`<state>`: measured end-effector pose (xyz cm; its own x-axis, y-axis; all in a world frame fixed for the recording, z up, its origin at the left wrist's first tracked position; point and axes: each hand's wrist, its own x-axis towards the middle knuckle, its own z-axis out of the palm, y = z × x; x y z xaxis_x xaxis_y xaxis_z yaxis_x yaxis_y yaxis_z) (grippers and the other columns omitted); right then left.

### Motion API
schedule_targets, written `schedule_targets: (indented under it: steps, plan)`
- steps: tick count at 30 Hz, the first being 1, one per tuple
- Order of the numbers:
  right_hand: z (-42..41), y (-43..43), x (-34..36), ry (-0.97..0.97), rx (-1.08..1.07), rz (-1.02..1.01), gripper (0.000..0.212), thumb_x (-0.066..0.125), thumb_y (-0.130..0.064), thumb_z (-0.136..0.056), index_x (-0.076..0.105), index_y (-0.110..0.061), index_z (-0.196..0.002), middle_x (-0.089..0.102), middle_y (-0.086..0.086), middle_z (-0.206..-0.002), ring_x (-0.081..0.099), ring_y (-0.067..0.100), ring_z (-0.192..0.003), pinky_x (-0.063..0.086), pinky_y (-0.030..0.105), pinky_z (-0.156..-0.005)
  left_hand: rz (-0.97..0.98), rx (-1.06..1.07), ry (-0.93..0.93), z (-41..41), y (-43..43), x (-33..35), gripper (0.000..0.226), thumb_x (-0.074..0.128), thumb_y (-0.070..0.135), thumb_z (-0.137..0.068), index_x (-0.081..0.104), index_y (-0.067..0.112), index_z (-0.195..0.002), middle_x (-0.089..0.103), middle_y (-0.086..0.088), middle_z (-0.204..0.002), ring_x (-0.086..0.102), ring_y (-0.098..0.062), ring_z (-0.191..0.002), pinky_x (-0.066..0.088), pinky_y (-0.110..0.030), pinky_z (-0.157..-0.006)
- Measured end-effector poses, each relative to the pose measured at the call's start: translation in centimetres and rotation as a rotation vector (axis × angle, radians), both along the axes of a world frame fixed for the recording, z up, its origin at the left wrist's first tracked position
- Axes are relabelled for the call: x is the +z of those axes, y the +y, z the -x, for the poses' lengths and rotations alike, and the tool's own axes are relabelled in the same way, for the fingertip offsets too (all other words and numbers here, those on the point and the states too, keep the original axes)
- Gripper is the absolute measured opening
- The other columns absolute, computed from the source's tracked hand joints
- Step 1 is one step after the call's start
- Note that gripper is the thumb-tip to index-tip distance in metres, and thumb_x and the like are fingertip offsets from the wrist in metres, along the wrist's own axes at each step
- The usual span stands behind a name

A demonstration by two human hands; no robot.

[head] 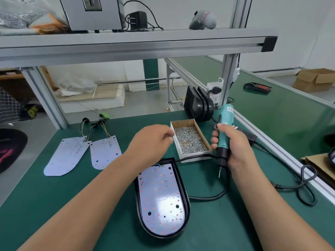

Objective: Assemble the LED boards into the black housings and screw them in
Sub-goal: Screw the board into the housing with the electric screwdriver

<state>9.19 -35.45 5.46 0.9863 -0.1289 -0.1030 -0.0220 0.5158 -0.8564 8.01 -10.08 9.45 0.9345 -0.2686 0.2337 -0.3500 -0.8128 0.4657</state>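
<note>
Open bench (pixel 45 196) lies near-left of the black housing (pixel 183 189), with a bare strip between it and the two loose LED boards (pixel 67 156) farther left. The screw box (pixel 192 156) is open from above, flanked closely by the left hand (pixel 152 142) and by the right hand (pixel 233 149), which grips the screwdriver (pixel 226 115). The cable (pixel 208 197) crosses the bench right of the housing and loops toward the right edge; stacked housings (pixel 197 104) block the back, and a shelf (pixel 126 44) hangs overhead.

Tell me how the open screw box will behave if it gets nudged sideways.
Probably heavy for its size: the cardboard box is filled with metal screws. Its low, flat shape likely slides rather than tips. The thin walls may flex.
</note>
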Motion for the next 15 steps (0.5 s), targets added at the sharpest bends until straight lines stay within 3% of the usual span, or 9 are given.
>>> schedule_targets:
  steps: [5, 9, 11, 15]
  plan:
    - [0.0, 0.1, -0.3, -0.038, -0.041, -0.046, 0.008, 0.059, -0.011, -0.099, 0.054, -0.008, -0.104, 0.057, 0.005, -0.073, 0.051, 0.015, -0.055, 0.044, 0.024, -0.044, -0.343, -0.2, 0.032, -3.8, -4.9, -0.5, 0.021, 0.062, 0.028, -0.102, 0.078, 0.028, -0.115, 0.077, 0.003, -0.115, 0.066, -0.024, -0.116, 0.055, -0.043, -0.097]
    - [0.0, 0.0, -0.5, -0.036, -0.049, -0.037, 0.006, 0.058, -0.011, -0.099, 0.054, -0.009, -0.103, 0.057, 0.004, -0.074, 0.051, 0.015, -0.057, 0.045, 0.024, -0.045, -0.548, -0.232, 0.025, -5.8, -6.9, -1.5, 0.013, 0.07, 0.032, -0.092, 0.077, 0.021, -0.091, 0.069, 0.005, -0.082, 0.063, -0.028, -0.1, 0.045, -0.041, -0.09]
    - [0.0, 0.0, -0.6, -0.04, -0.04, -0.033, 0.007, 0.058, -0.011, -0.099, 0.054, -0.008, -0.104, 0.057, 0.004, -0.074, 0.051, 0.015, -0.057, 0.045, 0.024, -0.045, -0.574, -0.237, 0.06, -6.6, -7.2, -1.9, 0.015, 0.073, 0.036, -0.09, 0.077, 0.021, -0.089, 0.069, 0.005, -0.083, 0.062, -0.025, -0.094, 0.037, -0.041, -0.087]
    - [-0.2, 0.0, -0.7, -0.049, -0.038, -0.023, 0.011, 0.058, -0.011, -0.098, 0.053, -0.008, -0.107, 0.057, 0.004, -0.075, 0.051, 0.015, -0.058, 0.045, 0.024, -0.046, -0.497, -0.232, 0.137, -7.4, -7.2, -2.3, 0.007, 0.078, 0.032, -0.092, 0.073, 0.032, -0.087, 0.071, 0.012, -0.094, 0.061, -0.02, -0.103, 0.033, -0.043, -0.09]
